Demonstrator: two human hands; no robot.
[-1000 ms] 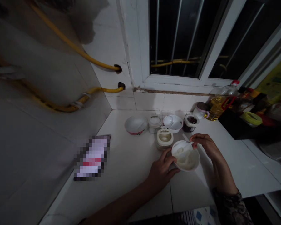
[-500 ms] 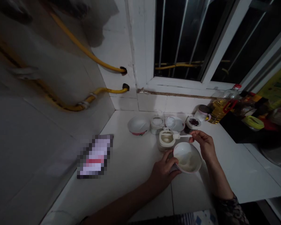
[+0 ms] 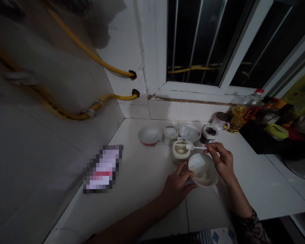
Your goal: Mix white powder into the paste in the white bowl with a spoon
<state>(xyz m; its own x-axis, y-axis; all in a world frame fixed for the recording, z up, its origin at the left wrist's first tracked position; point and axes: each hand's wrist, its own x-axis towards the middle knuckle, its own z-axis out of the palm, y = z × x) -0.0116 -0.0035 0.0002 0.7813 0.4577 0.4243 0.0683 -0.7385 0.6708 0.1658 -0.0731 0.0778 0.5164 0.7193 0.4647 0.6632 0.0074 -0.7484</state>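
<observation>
White ceramic-looking round bowl with a pinkish rim, just right of lower centre in the frame, clasped at its left side by the bare left hand: thumb over the rim, other fingers against the outer wall, seemingly to steady it while leaving the right side open. Resting on the white tiled counter or lifted just off it: cannot tell. Inside, a pale powdery or pasty mass.

Pinched by the handle's end between thumb and fingertips of the bare right hand, a small white plastic-looking scoop, roughly level, probably gripped so far back to keep the fingers clear of the squat cream-rimmed jar at its tip. Touching that rim or only above it: cannot tell. Jar just beside the bowl, presumably for easy reach.

Counted across the frame: three bowls, with a white one patterned red outside left of centre and another white one behind the jar. Three jars, including a pale-filled one at centre and one with dark red contents to the right. At middle right, one dark-lidded mug with a pinkish handle and one clear red-capped bottle of yellow liquid. At middle left, one pixelated purplish packet. Upper left, two yellow hoses.
</observation>
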